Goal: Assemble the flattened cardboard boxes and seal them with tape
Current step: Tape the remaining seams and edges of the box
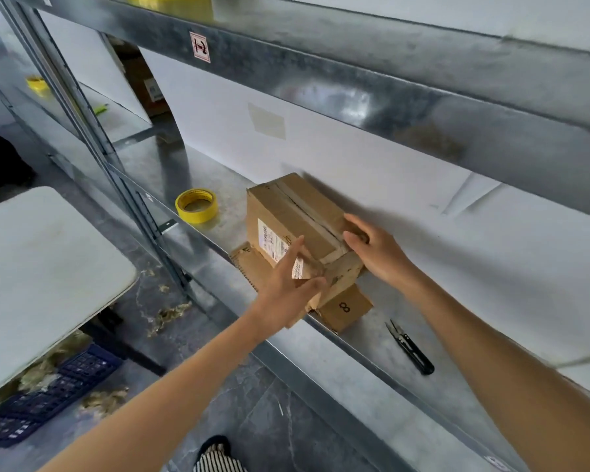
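**Taped box near the shelf lip — a shove could send it off**

The cardboard box [297, 212] sits on the metal shelf [355, 362] atop flattened cardboard [344, 310] that reaches the front edge. Its top seam is already taped. The left grip [286, 281] is spread apart, with straight fingers against the near face. The right grip [372, 250] lies loosely bent over the seam's right end, clamped on nothing. Uneven pressing could slide the box and loose sheets off the lip — or peel the tape end. The yellow tape roll [196, 205] lies apart, to the left.

box [293, 219] on shelf [372, 362], tape roll [196, 205] left, snips [411, 349] right
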